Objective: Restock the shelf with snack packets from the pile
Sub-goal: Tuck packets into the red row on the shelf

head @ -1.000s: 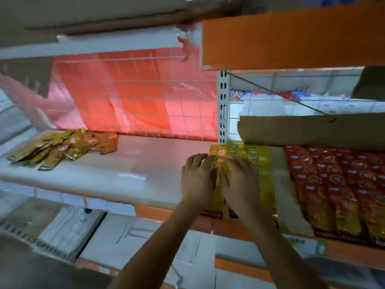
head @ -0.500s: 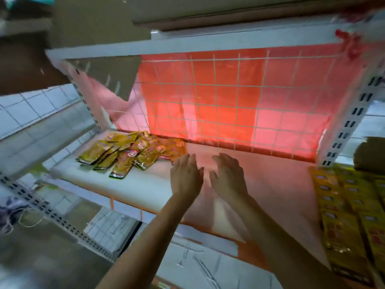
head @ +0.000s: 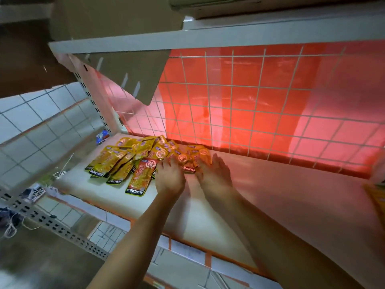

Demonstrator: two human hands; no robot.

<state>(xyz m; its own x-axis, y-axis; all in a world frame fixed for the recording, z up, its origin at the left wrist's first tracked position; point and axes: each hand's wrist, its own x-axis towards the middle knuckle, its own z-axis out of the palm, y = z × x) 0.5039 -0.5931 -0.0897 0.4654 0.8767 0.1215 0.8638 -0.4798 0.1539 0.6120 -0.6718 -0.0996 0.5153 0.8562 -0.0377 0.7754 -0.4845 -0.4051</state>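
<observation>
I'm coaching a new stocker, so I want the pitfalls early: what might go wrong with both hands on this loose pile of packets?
The packets lie loose and overlapped, so the left hand and right hand, both at the pile's right end, may drag neighbours askew. The red-fronted packet juts furthest toward the front edge of the shelf and could be nudged off. Glossy pouches may slip from a big handful.

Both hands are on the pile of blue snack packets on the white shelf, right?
No. The snack packets are yellow, not blue. The head view shows the left hand and the right hand on the pile, on the white shelf.
</observation>
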